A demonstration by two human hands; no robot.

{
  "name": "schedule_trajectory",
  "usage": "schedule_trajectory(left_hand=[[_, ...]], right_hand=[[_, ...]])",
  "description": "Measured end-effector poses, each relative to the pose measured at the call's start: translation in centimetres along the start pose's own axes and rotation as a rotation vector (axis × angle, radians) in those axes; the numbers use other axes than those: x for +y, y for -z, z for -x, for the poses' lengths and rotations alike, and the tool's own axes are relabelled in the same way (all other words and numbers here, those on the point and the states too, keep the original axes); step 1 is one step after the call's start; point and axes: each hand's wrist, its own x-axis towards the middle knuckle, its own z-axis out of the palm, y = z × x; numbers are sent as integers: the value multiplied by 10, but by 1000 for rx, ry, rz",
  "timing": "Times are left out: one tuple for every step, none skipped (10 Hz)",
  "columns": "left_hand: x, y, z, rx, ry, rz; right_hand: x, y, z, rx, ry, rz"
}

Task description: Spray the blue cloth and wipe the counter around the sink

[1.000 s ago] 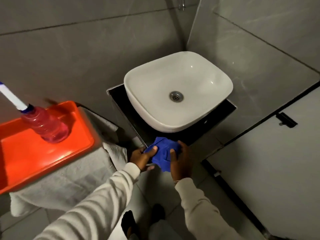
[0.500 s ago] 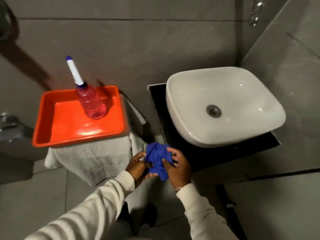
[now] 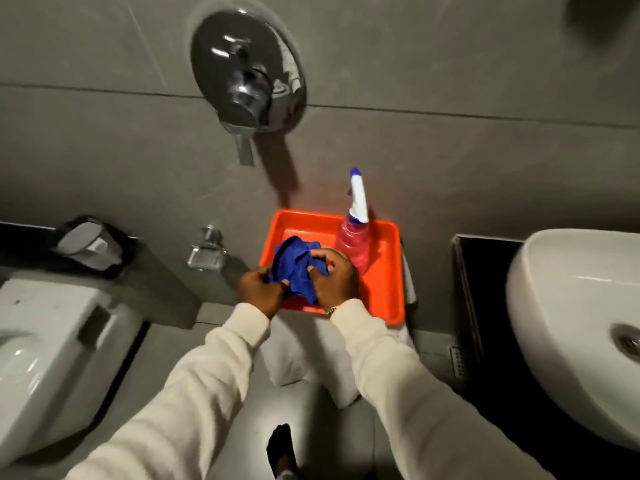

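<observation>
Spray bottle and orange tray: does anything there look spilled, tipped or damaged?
Nothing stands out. The spray bottle stands upright in the orange tray, no spill visible. Both hands hold the blue cloth over it.

We had one view only, from the head-worn wide-angle camera, so no second view shared any of the scene. It looked forward and steeply down from above the person's arms, facing the grey tiled wall (image 3: pixel 450 64). Both sleeves ran up from the bottom edge to the hands at centre frame, near the lens. The orange tray (image 3: pixel 388 299) sat just beyond centre, against the wall. The white sink basin (image 3: pixel 568 306) was cut off by the right edge and the toilet (image 3: pixel 52 348) by the left. A chrome wall valve (image 3: pixel 247 69) filled the upper middle, close and blurred. Straight lines bowed toward the borders. The floor (image 3: pixel 249 427) showed at bottom centre.
</observation>
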Motion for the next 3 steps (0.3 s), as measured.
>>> schedule_trajectory(left_hand=[[8,5,-23,-187,106,-57],[10,20,-35,-385,249,32],[17,28,-34,-416,116,-117]], right_hand=[[12,-16,-18,-11,-107,43],[24,-9,-17,-134,-181,147],[12,5,0,-144,-81,222]])
